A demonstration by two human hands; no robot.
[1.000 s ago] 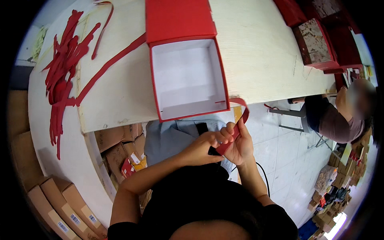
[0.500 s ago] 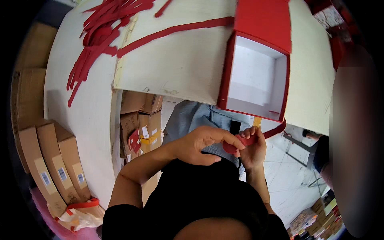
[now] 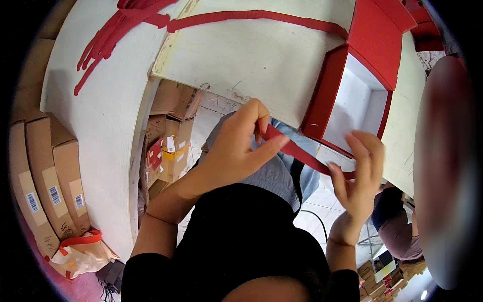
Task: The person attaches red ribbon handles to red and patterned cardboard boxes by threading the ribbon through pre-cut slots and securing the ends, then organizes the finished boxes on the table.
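Observation:
A red ribbon (image 3: pixel 308 158) stretches between my two hands, in front of the near edge of the table. My left hand (image 3: pixel 236 146) pinches one end of it between thumb and fingers. My right hand (image 3: pixel 365 176) is loosely curled around the ribbon farther along, its fingers slightly blurred; where the ribbon goes behind that hand is hidden. Just beyond my right hand a red box (image 3: pixel 322 98) with a white inside stands at the table edge, its lid (image 3: pixel 372 40) raised and folded back. A second stretch of red ribbon (image 3: pixel 261 15) runs leftward over the table from the box.
A pile of red ribbons (image 3: pixel 113 35) lies on the white table (image 3: pixel 241 55) at the far left. Cardboard boxes (image 3: pixel 55 181) stand at left, a plastic bag (image 3: pixel 83 254) below them. More cartons (image 3: pixel 173 105) sit under the table. Another person (image 3: pixel 400 226) is at right.
My hands have moved apart, drawing the ribbon out between them. My right hand has gone right, and the left has risen. The view has shifted, and the box now appears farther right and turned.

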